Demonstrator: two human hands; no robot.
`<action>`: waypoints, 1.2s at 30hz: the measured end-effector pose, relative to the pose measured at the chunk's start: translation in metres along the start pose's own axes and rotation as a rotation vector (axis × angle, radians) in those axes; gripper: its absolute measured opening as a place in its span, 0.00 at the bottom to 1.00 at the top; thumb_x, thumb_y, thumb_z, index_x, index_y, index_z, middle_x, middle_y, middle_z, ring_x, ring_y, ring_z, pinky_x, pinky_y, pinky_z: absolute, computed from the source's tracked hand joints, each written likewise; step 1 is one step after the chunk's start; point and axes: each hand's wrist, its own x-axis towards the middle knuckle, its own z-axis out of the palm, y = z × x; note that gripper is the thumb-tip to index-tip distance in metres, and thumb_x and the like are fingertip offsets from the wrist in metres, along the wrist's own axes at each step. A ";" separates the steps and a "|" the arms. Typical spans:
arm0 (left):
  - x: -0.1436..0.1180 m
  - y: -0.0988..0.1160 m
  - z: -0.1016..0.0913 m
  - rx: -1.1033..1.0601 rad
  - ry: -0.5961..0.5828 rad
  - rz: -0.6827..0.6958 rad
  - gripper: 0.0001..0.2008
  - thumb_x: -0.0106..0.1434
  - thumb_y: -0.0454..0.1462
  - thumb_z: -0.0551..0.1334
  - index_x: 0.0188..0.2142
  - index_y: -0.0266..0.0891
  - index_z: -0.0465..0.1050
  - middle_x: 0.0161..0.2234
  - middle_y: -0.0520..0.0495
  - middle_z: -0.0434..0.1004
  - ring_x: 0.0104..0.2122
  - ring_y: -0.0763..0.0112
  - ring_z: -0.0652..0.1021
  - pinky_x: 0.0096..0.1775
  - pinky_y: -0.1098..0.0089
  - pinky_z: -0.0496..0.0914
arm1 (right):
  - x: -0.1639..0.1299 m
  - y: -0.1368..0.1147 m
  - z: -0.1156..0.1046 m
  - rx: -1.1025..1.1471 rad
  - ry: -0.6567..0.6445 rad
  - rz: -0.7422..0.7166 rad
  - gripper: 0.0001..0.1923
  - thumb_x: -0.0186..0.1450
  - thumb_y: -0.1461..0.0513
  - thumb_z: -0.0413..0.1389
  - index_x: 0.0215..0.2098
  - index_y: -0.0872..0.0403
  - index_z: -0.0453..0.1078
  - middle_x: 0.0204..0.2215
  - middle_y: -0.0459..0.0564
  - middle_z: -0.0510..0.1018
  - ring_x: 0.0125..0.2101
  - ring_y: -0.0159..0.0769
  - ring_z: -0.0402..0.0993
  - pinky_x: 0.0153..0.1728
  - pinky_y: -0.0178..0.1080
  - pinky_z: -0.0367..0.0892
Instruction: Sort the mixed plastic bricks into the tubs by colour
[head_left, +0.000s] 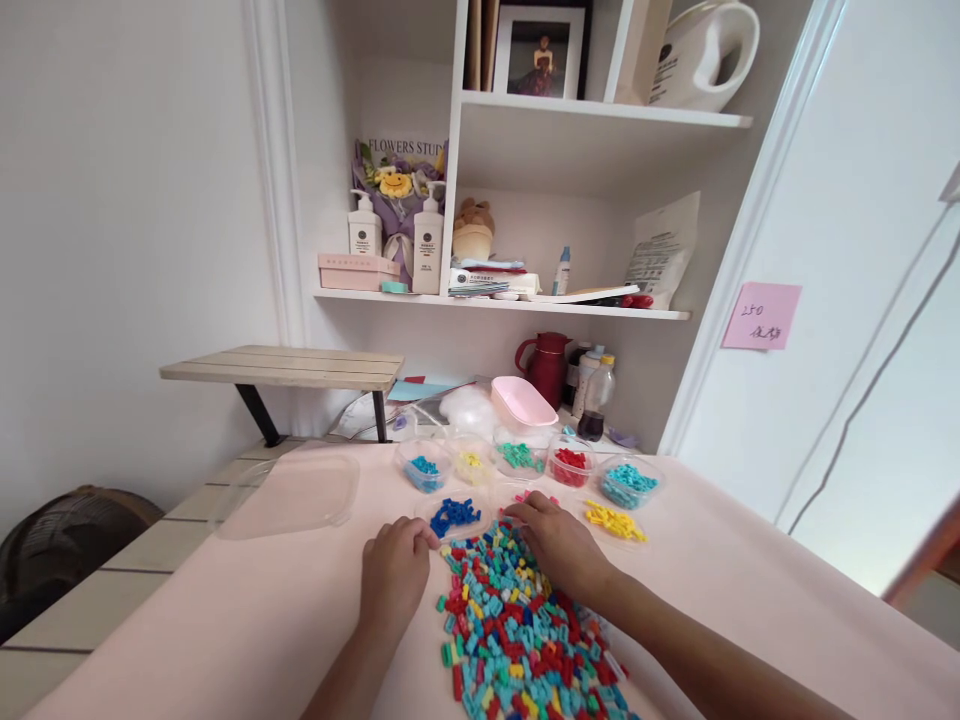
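A long pile of small mixed-colour plastic building bricks (517, 630) lies on the pink-covered table. At its upper left edge is my left hand (396, 570), fingers curled in and thumb against the index finger; anything between them is too small to make out. My right hand (559, 548) reaches over the pile's far right part, fingers bent together and tips close to a clear tray of pink bricks (525, 496). What those fingertips hold, if anything, is hidden. Dark blue bricks (454, 515) sit in a clear tray just beyond my left hand. Yellow bricks (615, 520) lie in another, right of my right hand.
Behind stand clear tubs of blue bricks (424, 470), pale yellow bricks (471, 463), green bricks (521, 456), red bricks (570, 464) and turquoise bricks (630, 480). A clear lid (300, 495) lies left. Farther back are a pink basin (525, 402), a red jug (549, 368) and a bottle (598, 400).
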 end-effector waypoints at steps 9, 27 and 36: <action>0.002 -0.001 0.000 -0.005 -0.011 0.005 0.17 0.59 0.30 0.49 0.27 0.45 0.75 0.36 0.54 0.80 0.42 0.67 0.74 0.45 0.65 0.61 | -0.007 0.000 -0.011 0.333 -0.033 -0.016 0.16 0.64 0.68 0.46 0.39 0.53 0.76 0.41 0.54 0.74 0.42 0.39 0.73 0.45 0.39 0.66; 0.010 -0.009 0.000 0.005 -0.049 -0.011 0.16 0.59 0.35 0.48 0.30 0.47 0.76 0.39 0.54 0.81 0.44 0.66 0.76 0.47 0.66 0.65 | -0.080 0.056 -0.027 0.648 0.045 0.124 0.13 0.64 0.62 0.49 0.40 0.51 0.76 0.41 0.50 0.80 0.42 0.41 0.74 0.45 0.42 0.67; 0.022 -0.023 0.004 -0.005 -0.086 -0.035 0.16 0.57 0.41 0.49 0.31 0.47 0.76 0.40 0.52 0.81 0.46 0.62 0.76 0.47 0.65 0.67 | -0.085 0.062 -0.038 0.531 0.058 0.107 0.16 0.62 0.65 0.51 0.44 0.48 0.76 0.39 0.50 0.76 0.36 0.36 0.73 0.38 0.38 0.67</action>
